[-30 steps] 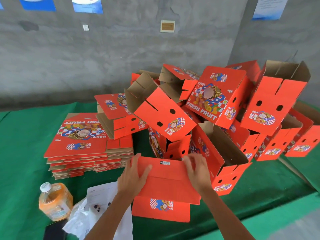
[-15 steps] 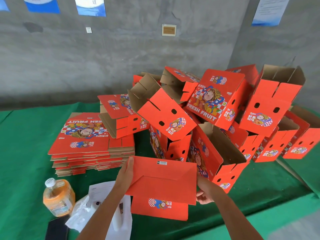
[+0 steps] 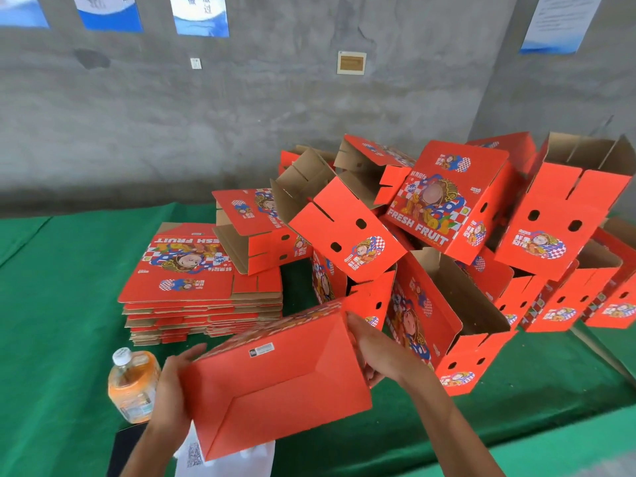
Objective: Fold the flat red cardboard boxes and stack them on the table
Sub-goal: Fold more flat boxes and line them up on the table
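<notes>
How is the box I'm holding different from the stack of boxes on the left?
The held box is folded into shape and lifted off the table between the left hand and right hand; the flat stack lies unfolded on the green table. The held box shows its plain red bottom, the stack its printed face. Both are red cardboard.

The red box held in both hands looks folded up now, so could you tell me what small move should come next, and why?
Probably carry the box up and right onto the pile of folded boxes. Its bottom flaps look closed, the left hand and right hand hold it off the table, and the pile lies just beyond.
</notes>
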A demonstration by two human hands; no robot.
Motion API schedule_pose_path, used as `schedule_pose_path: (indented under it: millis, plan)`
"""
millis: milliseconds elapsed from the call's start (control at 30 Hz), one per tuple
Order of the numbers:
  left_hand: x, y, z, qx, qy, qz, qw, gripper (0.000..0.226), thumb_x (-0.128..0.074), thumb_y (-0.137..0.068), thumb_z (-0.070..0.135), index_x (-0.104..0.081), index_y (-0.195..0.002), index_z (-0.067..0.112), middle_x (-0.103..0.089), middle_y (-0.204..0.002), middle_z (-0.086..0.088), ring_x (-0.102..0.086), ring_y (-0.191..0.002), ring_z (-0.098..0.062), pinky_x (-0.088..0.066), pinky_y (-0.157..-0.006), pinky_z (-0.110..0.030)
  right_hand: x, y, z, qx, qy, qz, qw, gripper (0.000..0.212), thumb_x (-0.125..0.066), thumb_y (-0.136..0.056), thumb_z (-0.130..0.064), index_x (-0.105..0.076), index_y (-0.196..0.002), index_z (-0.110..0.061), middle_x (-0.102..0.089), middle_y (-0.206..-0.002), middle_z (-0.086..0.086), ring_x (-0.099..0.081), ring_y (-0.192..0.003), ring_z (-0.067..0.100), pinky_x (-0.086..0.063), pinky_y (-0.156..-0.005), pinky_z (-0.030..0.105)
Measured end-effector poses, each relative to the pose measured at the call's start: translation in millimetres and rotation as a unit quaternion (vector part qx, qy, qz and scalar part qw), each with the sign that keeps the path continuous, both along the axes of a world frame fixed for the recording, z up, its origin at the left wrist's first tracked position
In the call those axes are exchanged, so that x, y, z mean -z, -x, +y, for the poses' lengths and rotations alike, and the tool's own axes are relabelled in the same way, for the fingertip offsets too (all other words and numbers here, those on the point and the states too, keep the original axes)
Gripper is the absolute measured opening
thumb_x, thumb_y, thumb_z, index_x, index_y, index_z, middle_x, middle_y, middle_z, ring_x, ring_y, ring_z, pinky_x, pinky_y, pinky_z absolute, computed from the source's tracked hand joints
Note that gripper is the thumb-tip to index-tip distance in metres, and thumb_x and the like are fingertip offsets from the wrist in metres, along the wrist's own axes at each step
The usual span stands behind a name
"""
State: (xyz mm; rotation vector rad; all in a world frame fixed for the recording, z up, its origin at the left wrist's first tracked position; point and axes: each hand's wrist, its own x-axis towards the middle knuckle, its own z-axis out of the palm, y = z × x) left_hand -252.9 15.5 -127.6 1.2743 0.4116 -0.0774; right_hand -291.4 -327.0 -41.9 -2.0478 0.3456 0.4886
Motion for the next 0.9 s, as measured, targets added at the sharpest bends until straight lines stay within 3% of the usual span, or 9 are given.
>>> schedule_pose_path:
  millis: [100,233,300,433,533,600,733,833,900]
  plan:
    - [0,9,26,0.025,0.04,-0.016,0.999,0.041,-0.041,-0.102,0.032,-0.068,-0.124,0.011,-0.075,-0.106,-0.017,-0.072,-0.088,-0.029,-0.051,-0.08,-0.041,-11,-2,15,-0.003,-0.005,0.007,1.0,0.065,-0.01,-0.094,-0.083,-0.043,-0.135,-0.044,-0.067,-0.109,0.015,-0.068,-0.089,0.027,-0.061,-0.08,0.043]
    - [2,24,44,0.066,-0.049,-0.008,0.997,0.026,-0.047,-0.102,0.013,-0.072,-0.11,0.01,-0.073,-0.113,-0.011,-0.068,-0.091,-0.027,-0.048,-0.075,-0.035,-18,-10,37,-0.016,-0.029,-0.05,0.998,0.054,-0.024,-0.087,-0.09,-0.051,-0.119,-0.055,-0.058,-0.091,-0.011,-0.06,-0.071,0.006,-0.052,-0.059,0.028]
    - [5,33,54,0.076,-0.14,-0.036,0.987,0.035,-0.047,-0.098,0.006,-0.077,-0.111,0.02,-0.075,-0.119,-0.003,-0.071,-0.099,-0.022,-0.051,-0.082,-0.034,-23,-12,47,-0.038,-0.039,-0.092,0.994,0.046,-0.037,-0.085,-0.091,-0.052,-0.117,-0.062,-0.058,-0.087,-0.015,-0.06,-0.066,0.004,-0.049,-0.052,0.023]
    - [11,46,61,0.063,-0.269,-0.074,0.958,0.031,-0.061,-0.103,0.02,-0.079,-0.1,0.045,-0.079,-0.102,0.01,-0.075,-0.088,-0.005,-0.053,-0.075,-0.029,-44,-19,73,-0.116,-0.022,-0.167,0.979,0.036,-0.049,-0.09,-0.079,-0.052,-0.122,-0.062,-0.066,-0.071,-0.016,-0.051,-0.055,0.011,-0.04,-0.053,0.025]
    - [6,40,47,0.018,-0.279,-0.059,0.958,0.021,-0.068,-0.1,0.028,-0.074,-0.097,0.048,-0.078,-0.099,0.008,-0.075,-0.081,-0.006,-0.052,-0.064,-0.021,-58,-19,97,-0.184,0.018,-0.231,0.955,0.029,-0.049,-0.096,-0.07,-0.05,-0.124,-0.063,-0.065,-0.107,-0.012,-0.061,-0.075,0.006,-0.048,-0.07,0.023]
    - [-1,33,38,-0.021,-0.253,-0.081,0.964,0.016,-0.062,-0.103,0.031,-0.069,-0.106,0.045,-0.076,-0.104,0.01,-0.073,-0.092,-0.005,-0.051,-0.07,-0.018,-66,-14,113,-0.211,0.067,-0.281,0.934,0.033,-0.045,-0.095,-0.073,-0.045,-0.128,-0.065,-0.048,-0.125,-0.009,-0.065,-0.086,0.005,-0.048,-0.083,0.019]
    - [-25,26,21,-0.024,-0.196,-0.132,0.971,0.046,-0.041,-0.105,0.058,-0.05,-0.147,0.042,-0.057,-0.139,0.026,-0.052,-0.121,0.02,-0.041,-0.105,-0.022,-75,11,137,-0.247,0.171,-0.381,0.875,0.035,-0.046,-0.098,-0.07,-0.036,-0.131,-0.069,-0.031,-0.109,-0.013,-0.052,-0.066,0.001,-0.036,-0.065,0.014]
    - [-54,18,1,-0.064,-0.169,-0.19,0.965,0.068,-0.035,-0.088,0.09,-0.048,-0.144,0.053,-0.05,-0.142,0.038,-0.043,-0.134,0.012,-0.031,-0.111,-0.023,-85,28,143,-0.264,0.188,-0.453,0.831,0.039,-0.049,-0.097,-0.065,-0.035,-0.134,-0.066,-0.024,-0.116,-0.01,-0.057,-0.068,0.001,-0.05,-0.072,0.021]
    - [-72,13,-14,-0.062,-0.152,-0.219,0.962,0.065,-0.036,-0.082,0.095,-0.052,-0.136,0.062,-0.053,-0.135,0.043,-0.044,-0.132,0.01,-0.034,-0.109,-0.02,-99,36,138,-0.249,0.194,-0.48,0.819,0.041,-0.046,-0.096,-0.064,-0.035,-0.135,-0.065,-0.023,-0.126,-0.007,-0.063,-0.076,0.002,-0.057,-0.08,0.028]
